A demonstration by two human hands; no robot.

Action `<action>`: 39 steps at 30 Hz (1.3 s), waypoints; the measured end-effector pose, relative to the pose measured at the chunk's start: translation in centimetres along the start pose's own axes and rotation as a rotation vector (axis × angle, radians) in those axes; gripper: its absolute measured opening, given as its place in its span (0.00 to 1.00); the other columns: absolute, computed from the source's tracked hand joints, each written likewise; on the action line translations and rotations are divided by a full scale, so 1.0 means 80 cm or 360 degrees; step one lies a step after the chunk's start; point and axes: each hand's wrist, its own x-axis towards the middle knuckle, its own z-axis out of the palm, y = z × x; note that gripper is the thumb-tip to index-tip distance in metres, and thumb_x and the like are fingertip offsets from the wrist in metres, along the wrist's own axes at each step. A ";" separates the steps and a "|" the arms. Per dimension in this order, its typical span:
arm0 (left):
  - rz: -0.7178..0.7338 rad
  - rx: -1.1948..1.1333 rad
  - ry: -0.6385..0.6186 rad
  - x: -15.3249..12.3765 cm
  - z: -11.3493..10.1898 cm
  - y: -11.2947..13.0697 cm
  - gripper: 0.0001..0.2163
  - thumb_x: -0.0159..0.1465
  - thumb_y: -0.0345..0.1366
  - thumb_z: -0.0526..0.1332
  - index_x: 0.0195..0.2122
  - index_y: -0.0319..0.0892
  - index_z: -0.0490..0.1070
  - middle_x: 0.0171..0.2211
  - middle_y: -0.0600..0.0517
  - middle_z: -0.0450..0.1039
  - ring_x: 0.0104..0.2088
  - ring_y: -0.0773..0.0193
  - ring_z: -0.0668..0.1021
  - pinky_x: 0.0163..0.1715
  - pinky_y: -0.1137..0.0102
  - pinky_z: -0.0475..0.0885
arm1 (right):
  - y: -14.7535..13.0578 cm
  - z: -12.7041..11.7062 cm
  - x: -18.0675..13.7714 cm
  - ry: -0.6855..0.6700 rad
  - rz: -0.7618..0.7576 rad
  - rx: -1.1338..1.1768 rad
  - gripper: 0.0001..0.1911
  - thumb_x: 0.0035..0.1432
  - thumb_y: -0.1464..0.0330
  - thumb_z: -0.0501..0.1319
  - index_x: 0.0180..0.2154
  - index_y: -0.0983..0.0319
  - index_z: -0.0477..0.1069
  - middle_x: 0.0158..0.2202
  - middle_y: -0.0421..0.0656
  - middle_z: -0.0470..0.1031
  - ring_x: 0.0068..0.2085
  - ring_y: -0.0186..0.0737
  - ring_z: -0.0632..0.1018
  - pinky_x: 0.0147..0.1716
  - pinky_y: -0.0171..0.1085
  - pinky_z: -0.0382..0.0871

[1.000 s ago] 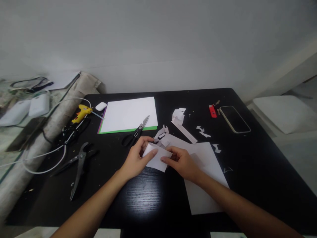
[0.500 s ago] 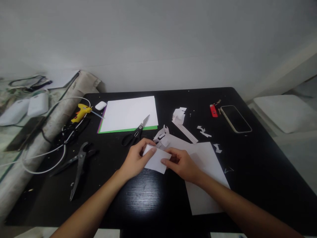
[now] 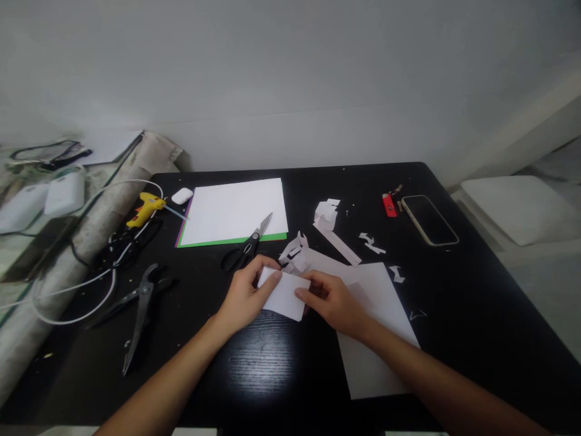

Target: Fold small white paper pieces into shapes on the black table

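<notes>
A small folded piece of white paper (image 3: 285, 296) is held between my two hands above the black table. My left hand (image 3: 247, 295) pinches its upper left side, thumb on top. On the right edge, my right hand (image 3: 333, 301) grips it between thumb and fingers. Just behind the folded paper lie cut paper scraps (image 3: 297, 251). A larger white sheet (image 3: 376, 363) rests partly under my right forearm. Black-handled scissors (image 3: 249, 243) lie beyond my left hand, their blades over the stacked sheets.
At the back left is a stack of white and coloured sheets (image 3: 236, 209). Pliers (image 3: 143, 303), a yellow glue gun (image 3: 147, 208) with cables and a white earbud case (image 3: 182, 195) lie left. A red lighter (image 3: 389, 205), a phone (image 3: 430, 220) and more paper scraps (image 3: 327, 215) are right.
Both hands keep their hold on the folded paper, with hardly any movement. Its lower right corner looks slightly more parted into layers. The whole view has shifted a little.
</notes>
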 end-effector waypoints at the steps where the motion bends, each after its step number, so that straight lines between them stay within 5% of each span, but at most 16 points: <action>1: -0.0002 0.0006 0.0008 0.000 0.000 0.000 0.11 0.69 0.46 0.62 0.43 0.43 0.74 0.30 0.54 0.72 0.27 0.65 0.71 0.25 0.73 0.64 | 0.000 0.000 0.000 -0.0019 0.0014 0.0044 0.13 0.61 0.57 0.68 0.39 0.61 0.76 0.27 0.39 0.76 0.29 0.40 0.79 0.31 0.37 0.73; 34: -0.0039 -0.0113 0.0040 0.003 -0.001 -0.001 0.11 0.67 0.45 0.65 0.43 0.43 0.77 0.30 0.53 0.75 0.24 0.66 0.71 0.22 0.73 0.64 | -0.005 0.000 0.003 0.0016 0.0071 0.0203 0.19 0.55 0.53 0.72 0.37 0.62 0.76 0.30 0.40 0.78 0.31 0.39 0.79 0.33 0.38 0.75; 39: -0.0049 -0.0116 0.0039 0.003 -0.001 -0.002 0.12 0.67 0.46 0.65 0.43 0.43 0.77 0.29 0.53 0.75 0.24 0.66 0.71 0.22 0.73 0.63 | 0.003 0.000 0.003 0.0082 0.0006 0.0158 0.19 0.57 0.58 0.71 0.46 0.60 0.76 0.25 0.35 0.73 0.28 0.37 0.77 0.31 0.37 0.72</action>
